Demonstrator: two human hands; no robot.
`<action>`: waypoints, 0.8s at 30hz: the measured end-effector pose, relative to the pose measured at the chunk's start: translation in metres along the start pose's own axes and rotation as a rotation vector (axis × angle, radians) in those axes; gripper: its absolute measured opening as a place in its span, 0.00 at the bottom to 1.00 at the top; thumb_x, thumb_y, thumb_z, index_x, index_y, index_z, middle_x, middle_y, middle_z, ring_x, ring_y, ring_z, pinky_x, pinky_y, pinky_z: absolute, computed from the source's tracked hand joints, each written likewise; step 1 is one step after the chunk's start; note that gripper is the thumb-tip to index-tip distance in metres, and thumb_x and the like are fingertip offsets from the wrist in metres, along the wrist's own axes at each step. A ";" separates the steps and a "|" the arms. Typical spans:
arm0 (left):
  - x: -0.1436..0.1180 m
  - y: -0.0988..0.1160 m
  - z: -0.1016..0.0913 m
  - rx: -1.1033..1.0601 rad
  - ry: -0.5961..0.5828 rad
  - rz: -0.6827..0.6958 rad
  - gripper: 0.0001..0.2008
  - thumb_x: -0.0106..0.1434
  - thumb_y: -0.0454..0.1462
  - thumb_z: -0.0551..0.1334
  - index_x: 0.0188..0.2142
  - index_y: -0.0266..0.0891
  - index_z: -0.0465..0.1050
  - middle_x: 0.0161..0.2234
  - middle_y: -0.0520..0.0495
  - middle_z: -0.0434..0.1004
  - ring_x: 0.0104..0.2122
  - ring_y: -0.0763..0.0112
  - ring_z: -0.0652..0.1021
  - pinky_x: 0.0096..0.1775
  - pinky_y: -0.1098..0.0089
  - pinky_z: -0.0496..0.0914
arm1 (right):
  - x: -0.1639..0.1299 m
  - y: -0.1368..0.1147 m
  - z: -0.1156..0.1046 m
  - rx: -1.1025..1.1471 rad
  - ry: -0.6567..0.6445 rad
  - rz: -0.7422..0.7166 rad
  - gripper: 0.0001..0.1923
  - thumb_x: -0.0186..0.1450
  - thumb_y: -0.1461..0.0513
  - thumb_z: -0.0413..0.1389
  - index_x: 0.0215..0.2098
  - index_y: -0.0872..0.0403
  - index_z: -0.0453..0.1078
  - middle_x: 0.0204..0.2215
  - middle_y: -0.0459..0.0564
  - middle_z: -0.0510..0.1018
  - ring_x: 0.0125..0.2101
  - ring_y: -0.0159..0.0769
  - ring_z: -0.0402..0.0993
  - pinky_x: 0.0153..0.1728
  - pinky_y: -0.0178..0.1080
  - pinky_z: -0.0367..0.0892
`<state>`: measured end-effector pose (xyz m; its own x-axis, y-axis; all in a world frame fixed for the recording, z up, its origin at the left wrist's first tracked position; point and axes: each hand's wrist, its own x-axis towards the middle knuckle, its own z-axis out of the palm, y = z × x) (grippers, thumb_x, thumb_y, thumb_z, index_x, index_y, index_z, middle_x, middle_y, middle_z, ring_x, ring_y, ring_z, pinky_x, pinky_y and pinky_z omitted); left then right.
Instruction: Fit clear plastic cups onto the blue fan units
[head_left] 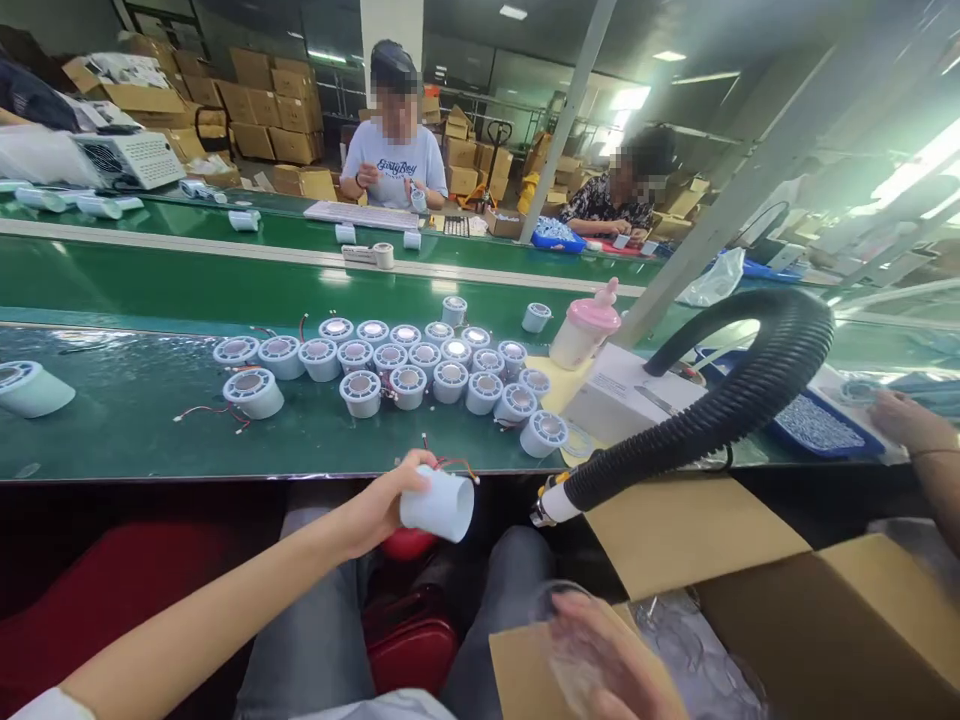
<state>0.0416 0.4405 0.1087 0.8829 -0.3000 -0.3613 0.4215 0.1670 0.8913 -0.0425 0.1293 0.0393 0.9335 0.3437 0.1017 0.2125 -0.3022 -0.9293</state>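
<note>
Left hand (411, 487) first, fingers wrapped around a white cup (436, 503), and it's tilted, rim turned off to the right. Wires (459, 464) poke out just past the fingertips, on the bench side. Now the right hand (611, 645), nearer the body and well apart from the cup: it's blurred, but there's a clear piece (556, 600) in its fingers; how tight the grip is, I can't tell. Just beside that hand, an open carton (690, 538), with clear parts (686, 640) heaped inside.

Look beyond the left hand, and there's a whole pack of units (364, 390) on the green bench (150, 440), slotted faces up! One lone unit (34, 390) sits far to that hand's left. Past the right hand, the black hose (701, 390) arches up from its nozzle (551, 507), a white box (615, 385) behind. Far right of both hands, a co-worker's hand (911, 420) beside a blue tray (862, 437)
</note>
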 end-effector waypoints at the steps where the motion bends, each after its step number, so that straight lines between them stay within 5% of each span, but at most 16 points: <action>1: -0.003 -0.005 0.003 -0.109 -0.041 -0.080 0.17 0.50 0.45 0.56 0.36 0.37 0.59 0.29 0.51 0.67 0.25 0.75 0.70 0.24 0.75 0.64 | 0.011 -0.013 0.014 -0.121 -0.040 -0.127 0.23 0.61 0.55 0.53 0.54 0.47 0.65 0.51 0.57 0.70 0.50 0.48 0.70 0.46 0.45 0.71; 3: -0.008 -0.012 0.007 -0.130 -0.173 -0.200 0.17 0.54 0.48 0.55 0.32 0.35 0.62 0.25 0.51 0.65 0.20 0.76 0.68 0.17 0.77 0.60 | 0.031 -0.037 0.037 -0.346 -0.019 -0.256 0.26 0.62 0.62 0.52 0.59 0.46 0.59 0.53 0.56 0.66 0.52 0.44 0.67 0.49 0.44 0.68; 7: -0.012 -0.012 0.007 0.256 -0.415 -0.248 0.16 0.58 0.47 0.55 0.36 0.37 0.66 0.24 0.52 0.65 0.15 0.79 0.64 0.12 0.79 0.53 | 0.056 -0.067 0.058 -0.639 -0.002 -0.339 0.30 0.59 0.66 0.52 0.59 0.45 0.58 0.53 0.56 0.62 0.51 0.47 0.63 0.47 0.49 0.68; 11: -0.018 -0.007 0.007 0.819 -0.462 0.026 0.11 0.61 0.40 0.55 0.40 0.40 0.72 0.38 0.49 0.71 0.32 0.72 0.72 0.32 0.74 0.68 | 0.066 -0.074 0.066 -0.816 -0.053 -0.238 0.29 0.58 0.65 0.53 0.58 0.46 0.61 0.56 0.58 0.61 0.46 0.49 0.65 0.41 0.49 0.70; 14: -0.022 -0.005 0.011 1.082 -0.462 0.169 0.11 0.61 0.37 0.56 0.40 0.44 0.74 0.43 0.50 0.70 0.41 0.67 0.72 0.44 0.70 0.65 | 0.070 -0.072 0.067 -0.855 -0.194 -0.139 0.19 0.57 0.64 0.54 0.48 0.48 0.70 0.54 0.56 0.65 0.42 0.47 0.67 0.36 0.46 0.71; 19: -0.024 -0.008 0.014 1.064 -0.346 0.229 0.09 0.60 0.38 0.57 0.38 0.44 0.74 0.42 0.50 0.70 0.40 0.69 0.73 0.44 0.70 0.65 | 0.072 -0.071 0.057 -0.520 -0.369 -0.046 0.05 0.57 0.65 0.59 0.32 0.49 0.74 0.52 0.49 0.68 0.48 0.41 0.66 0.46 0.43 0.67; 21: -0.023 -0.013 0.013 0.955 -0.293 0.277 0.09 0.59 0.38 0.60 0.40 0.42 0.73 0.41 0.50 0.71 0.40 0.69 0.73 0.44 0.70 0.65 | 0.071 -0.072 0.054 -0.358 -0.340 0.020 0.02 0.59 0.61 0.58 0.31 0.50 0.74 0.51 0.49 0.68 0.49 0.40 0.66 0.49 0.44 0.64; 24: -0.022 -0.024 0.012 0.779 -0.174 0.319 0.21 0.52 0.42 0.67 0.45 0.43 0.69 0.42 0.48 0.71 0.41 0.66 0.73 0.45 0.68 0.66 | 0.069 -0.073 0.053 -0.167 -0.223 0.110 0.11 0.64 0.59 0.52 0.28 0.52 0.73 0.48 0.52 0.70 0.50 0.40 0.66 0.47 0.42 0.65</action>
<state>0.0096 0.4321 0.0984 0.8638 -0.4988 -0.0709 -0.1600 -0.4051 0.9001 -0.0088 0.2225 0.0949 0.8711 0.4821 -0.0941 0.1754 -0.4843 -0.8571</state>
